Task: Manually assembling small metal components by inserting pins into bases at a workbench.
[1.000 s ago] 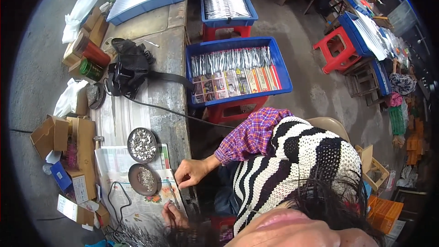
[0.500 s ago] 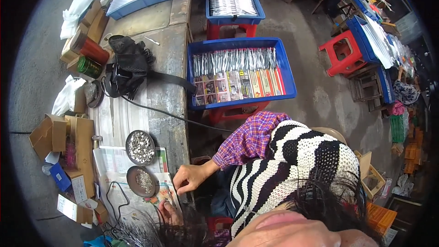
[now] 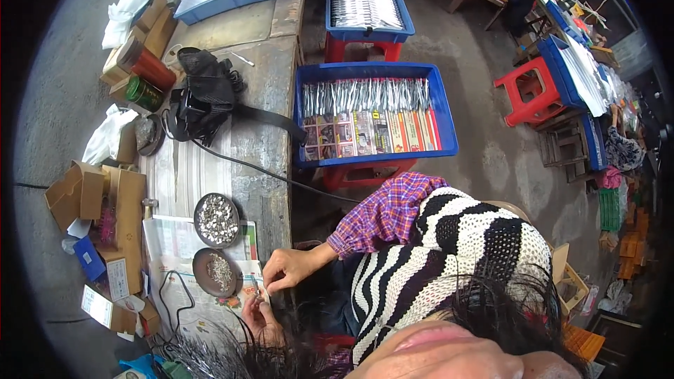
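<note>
My right hand [image 3: 286, 269], its plaid sleeve reaching in from the right, has its fingers closed at the table edge. Just below it is my left hand [image 3: 261, 317], thumb and fingers pinched at a small, shiny piece [image 3: 258, 297] whose kind I cannot make out. The fingertips of both hands are close together, and hair hides part of the left hand. Beside them stands a dark round dish [image 3: 203, 275] with small grey bits. Above it another dark dish [image 3: 216, 203] holds larger whitish and metallic pieces. Newspaper [image 3: 168, 238] lies beneath.
A black strapped device [image 3: 203, 98] with a cable lies farther up the wooden table [image 3: 270, 70]. Cardboard boxes [image 3: 130, 224] line its left edge. Right of the table, a blue tray [image 3: 449, 142] of packaged items rests on a red stool [image 3: 351, 177].
My left hand has risen slightly toward my right hand, and their fingertips are closer together. The small shiny piece shows between them. The whole view has shifted a little.
</note>
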Tool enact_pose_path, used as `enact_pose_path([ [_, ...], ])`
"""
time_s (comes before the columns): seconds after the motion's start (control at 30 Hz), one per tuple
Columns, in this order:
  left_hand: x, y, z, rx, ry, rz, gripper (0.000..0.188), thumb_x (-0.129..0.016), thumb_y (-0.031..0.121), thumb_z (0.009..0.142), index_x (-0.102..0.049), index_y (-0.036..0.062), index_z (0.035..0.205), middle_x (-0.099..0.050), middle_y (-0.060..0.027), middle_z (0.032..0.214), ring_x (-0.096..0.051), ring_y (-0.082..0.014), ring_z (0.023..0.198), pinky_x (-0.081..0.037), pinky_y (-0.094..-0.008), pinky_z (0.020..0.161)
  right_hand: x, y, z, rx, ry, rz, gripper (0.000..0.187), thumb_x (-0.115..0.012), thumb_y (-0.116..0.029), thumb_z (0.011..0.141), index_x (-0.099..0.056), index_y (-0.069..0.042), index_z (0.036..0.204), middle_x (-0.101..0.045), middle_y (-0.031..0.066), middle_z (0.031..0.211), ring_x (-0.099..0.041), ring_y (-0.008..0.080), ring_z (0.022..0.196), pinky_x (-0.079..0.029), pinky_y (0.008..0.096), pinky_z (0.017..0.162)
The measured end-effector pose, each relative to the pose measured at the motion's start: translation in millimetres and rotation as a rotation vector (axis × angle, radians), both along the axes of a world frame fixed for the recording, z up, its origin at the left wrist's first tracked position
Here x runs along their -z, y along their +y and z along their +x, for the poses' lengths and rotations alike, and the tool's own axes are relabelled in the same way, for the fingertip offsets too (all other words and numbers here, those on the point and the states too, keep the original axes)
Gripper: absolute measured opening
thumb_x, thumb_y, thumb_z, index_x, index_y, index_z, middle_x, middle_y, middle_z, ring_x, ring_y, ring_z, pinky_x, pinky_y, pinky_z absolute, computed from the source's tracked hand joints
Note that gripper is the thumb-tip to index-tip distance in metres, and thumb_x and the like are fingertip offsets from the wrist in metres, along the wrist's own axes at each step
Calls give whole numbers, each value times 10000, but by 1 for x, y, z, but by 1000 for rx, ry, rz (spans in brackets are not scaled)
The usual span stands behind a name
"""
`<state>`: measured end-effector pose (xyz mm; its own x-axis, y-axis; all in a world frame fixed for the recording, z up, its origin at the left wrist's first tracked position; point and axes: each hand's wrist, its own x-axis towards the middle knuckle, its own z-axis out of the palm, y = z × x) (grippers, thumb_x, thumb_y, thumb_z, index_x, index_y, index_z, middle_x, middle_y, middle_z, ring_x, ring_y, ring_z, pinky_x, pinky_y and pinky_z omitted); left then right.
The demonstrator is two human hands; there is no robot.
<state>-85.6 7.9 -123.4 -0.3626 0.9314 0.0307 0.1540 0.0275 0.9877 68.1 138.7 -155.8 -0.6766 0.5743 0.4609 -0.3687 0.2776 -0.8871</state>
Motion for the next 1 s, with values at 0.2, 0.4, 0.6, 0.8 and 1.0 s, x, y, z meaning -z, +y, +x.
enact_pose_path([
  [0.2,-3,9,20,6,-37,6,253,-544,44,878,-517,-1,1126,-564,-99,1056,-532,-159,949,-413,-276,871,-4,7,8,-17,-20,-24,103,-652,-109,785,-651,-6,794,-630,95,698,-596,198,595,-446,301,528],
  [0.4,-18,14,31,-75,-18,-170,249,-541,47,860,-536,-15,1101,-564,-90,1041,-528,-170,946,-412,-280,868,-2,9,9,2,-42,-32,101,-646,-103,787,-651,-3,801,-636,102,715,-608,205,622,-456,298,544],
  [0.6,-4,7,17,-92,-29,-184,251,-549,59,858,-541,-18,1096,-564,-103,1059,-529,-174,948,-414,-283,867,3,5,0,24,-24,-20,108,-644,-109,787,-648,-2,794,-631,103,710,-608,211,624,-452,303,542],
  [0.8,-1,6,18,-100,-42,-176,254,-566,66,855,-546,-13,1095,-578,-106,1044,-537,-173,934,-422,-278,855,-1,4,1,23,-25,-6,112,-644,-114,788,-643,-2,787,-622,102,697,-599,213,613,-447,306,536],
  [1.0,8,2,10,-90,-36,-140,264,-575,65,852,-542,-19,1100,-584,-103,1036,-543,-177,926,-425,-283,861,1,3,-1,14,-26,-21,121,-641,-120,791,-641,0,783,-619,103,695,-596,214,612,-445,306,536],
])
